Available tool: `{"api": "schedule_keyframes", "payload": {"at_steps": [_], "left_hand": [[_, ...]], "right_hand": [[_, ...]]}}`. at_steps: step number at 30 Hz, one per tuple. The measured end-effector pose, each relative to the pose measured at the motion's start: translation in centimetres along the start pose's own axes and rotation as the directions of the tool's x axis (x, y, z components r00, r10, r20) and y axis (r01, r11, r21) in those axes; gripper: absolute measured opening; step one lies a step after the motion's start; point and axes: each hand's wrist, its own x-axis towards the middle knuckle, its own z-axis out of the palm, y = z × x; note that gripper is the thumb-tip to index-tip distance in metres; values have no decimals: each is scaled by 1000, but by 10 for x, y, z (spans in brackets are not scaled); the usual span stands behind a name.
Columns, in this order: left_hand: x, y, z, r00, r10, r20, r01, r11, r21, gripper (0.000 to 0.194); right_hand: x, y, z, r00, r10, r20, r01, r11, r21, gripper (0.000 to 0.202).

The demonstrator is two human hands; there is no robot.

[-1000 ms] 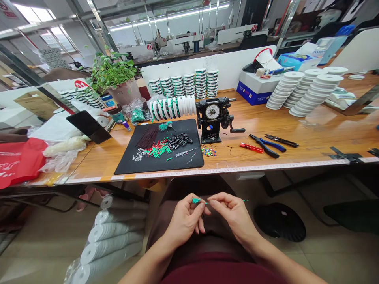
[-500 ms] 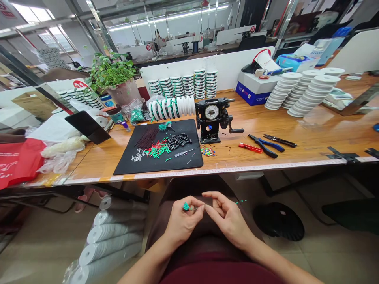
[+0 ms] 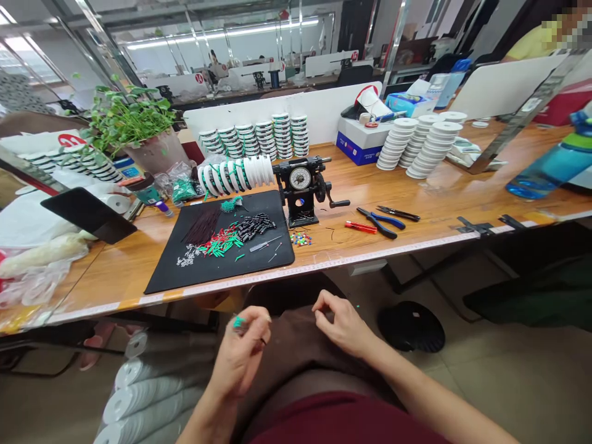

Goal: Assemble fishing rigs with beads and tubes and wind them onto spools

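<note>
Above my lap, my left hand (image 3: 246, 345) is closed around a small bunch of green pieces (image 3: 238, 322), which pokes out by the index finger. Apart from it on the right, my right hand (image 3: 340, 320) has its thumb and index finger curled towards each other; anything between those fingertips is too small to make out. Beyond my hands, a black mat (image 3: 166, 268) holds red and green tubes (image 3: 222, 242), black pieces (image 3: 256, 226), dark thin strands (image 3: 201, 223) and a green bundle (image 3: 230, 204). Colourful beads (image 3: 301, 239) lie beside the mat.
A hand-cranked machine (image 3: 300, 191) carrying white spools stands behind the mat. Pliers (image 3: 377, 223) and a red tool (image 3: 361, 227) lie to its right. White spool stacks (image 3: 432, 151) and a blue bottle (image 3: 550, 163) are farther right. Wrapped white rolls (image 3: 134, 394) stand below left.
My hands have moved apart, the left one to the left with the green bunch. The view has turned right, bringing in the blue bottle and a person in yellow at the upper right.
</note>
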Motion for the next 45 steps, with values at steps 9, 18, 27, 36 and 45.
{"api": "schedule_keyframes", "payload": {"at_steps": [9, 18, 27, 36, 45], "left_hand": [[11, 11, -5, 994, 103, 19, -104, 938, 332, 36], [7, 14, 19, 977, 38, 208, -161, 772, 615, 35], [74, 51, 9, 893, 447, 55, -345, 600, 722, 47], [139, 67, 17, 713, 613, 340, -469, 57, 881, 35], [45, 15, 52, 843, -80, 532, -217, 854, 473, 31]], "right_hand": [[5, 21, -34, 966, 7, 258, -5, 1000, -8, 24], [2, -41, -8, 956, 55, 290, -247, 687, 683, 32], [-7, -23, -4, 905, 365, 218, -381, 468, 797, 41], [2, -35, -8, 947, 289, 138, -264, 464, 845, 30], [6, -46, -19, 964, 30, -263, 95, 888, 450, 15]]}}
